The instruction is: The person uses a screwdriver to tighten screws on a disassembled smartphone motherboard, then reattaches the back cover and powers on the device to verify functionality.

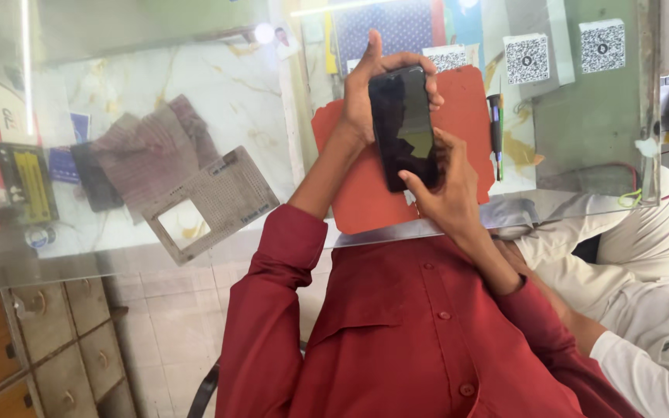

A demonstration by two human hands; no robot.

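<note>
I hold a black smartphone (403,124) with a dark screen upright over a red-orange mat (466,101) on the glass counter. My left hand (361,89) wraps its upper half from the left, fingers curled over the top edge. From below right, my right hand (449,190) grips the lower end, thumb resting on the bottom of the screen. Both arms wear dark red sleeves.
A pen (495,124) lies just right of the mat. A grey cloth (149,147) and a grey woven pad with a square cut-out (210,203) lie on the glass counter (218,85) at left. Another person in white (644,271) sits at right. Drawers (63,340) stand lower left.
</note>
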